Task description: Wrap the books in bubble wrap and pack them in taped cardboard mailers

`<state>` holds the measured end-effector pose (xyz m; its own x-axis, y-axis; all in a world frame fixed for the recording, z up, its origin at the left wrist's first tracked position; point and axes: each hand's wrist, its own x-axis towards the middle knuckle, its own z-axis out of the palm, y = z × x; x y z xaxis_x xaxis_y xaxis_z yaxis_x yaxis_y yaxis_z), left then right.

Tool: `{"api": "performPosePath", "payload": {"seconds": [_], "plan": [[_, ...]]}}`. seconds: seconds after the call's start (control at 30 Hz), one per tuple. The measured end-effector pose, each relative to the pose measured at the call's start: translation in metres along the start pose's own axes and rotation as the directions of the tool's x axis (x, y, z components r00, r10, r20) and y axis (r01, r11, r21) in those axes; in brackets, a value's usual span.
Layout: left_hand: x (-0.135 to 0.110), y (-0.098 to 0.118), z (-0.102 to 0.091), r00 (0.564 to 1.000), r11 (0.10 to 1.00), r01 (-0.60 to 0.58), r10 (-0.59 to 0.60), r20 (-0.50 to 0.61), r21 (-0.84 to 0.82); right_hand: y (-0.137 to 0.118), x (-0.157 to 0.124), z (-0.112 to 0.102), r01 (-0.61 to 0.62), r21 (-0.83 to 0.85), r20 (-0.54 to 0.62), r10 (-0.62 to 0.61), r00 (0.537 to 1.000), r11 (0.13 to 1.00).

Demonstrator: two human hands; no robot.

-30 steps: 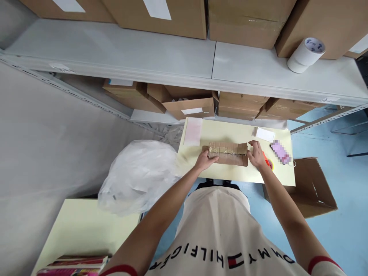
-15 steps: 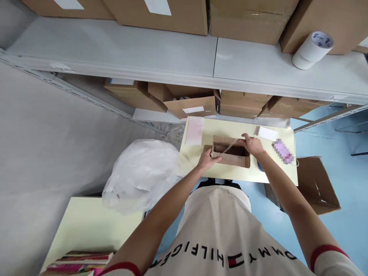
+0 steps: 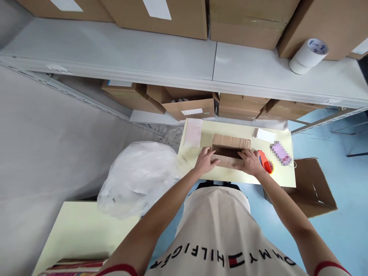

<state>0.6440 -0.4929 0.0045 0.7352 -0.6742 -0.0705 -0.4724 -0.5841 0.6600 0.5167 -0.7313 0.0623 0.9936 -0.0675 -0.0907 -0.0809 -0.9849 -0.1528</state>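
A small open cardboard box sits on the pale yellow table, its inside dark and its far flap standing up. My left hand grips the left end, fingers over the rim and thumb along the near side. At the opposite end my right hand holds the near right corner, its fingertips reaching over the edge. Just right of that hand lies a red tape dispenser, partly covered by my wrist. What the box contains, if anything, is too dark to make out.
On the table are a pink sheet, a white card and a blurred purple phone-like object. White plastic bagging bulges at left. A larger open carton stands right. Shelves with cartons rise behind.
The clear strip that stretched between my hands across the box is no longer visible. My right hand has come down onto the box's right end. The far flap now stands higher, and the red dispenser shows.
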Motion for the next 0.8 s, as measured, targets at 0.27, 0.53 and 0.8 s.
{"api": "performPosePath", "payload": {"seconds": [0.27, 0.53, 0.8], "plan": [[0.011, -0.018, -0.004, 0.979, 0.969, 0.054, -0.003, 0.204, -0.242, -0.011, -0.046, 0.027, 0.089, -0.041, -0.129, -0.094, 0.987, 0.995], [0.0, -0.011, 0.013, 0.982, 0.97, 0.083, -0.04, 0.184, -0.227, -0.001, -0.064, 0.077, -0.167, 0.458, -0.327, 0.34, 0.882, 0.873], [-0.007, -0.049, 0.018, 0.986, 0.959, 0.169, -0.163, 0.045, -0.227, 0.005, -0.049, 0.094, -0.296, 0.668, -0.166, 0.524, 0.835, 0.683]]}}
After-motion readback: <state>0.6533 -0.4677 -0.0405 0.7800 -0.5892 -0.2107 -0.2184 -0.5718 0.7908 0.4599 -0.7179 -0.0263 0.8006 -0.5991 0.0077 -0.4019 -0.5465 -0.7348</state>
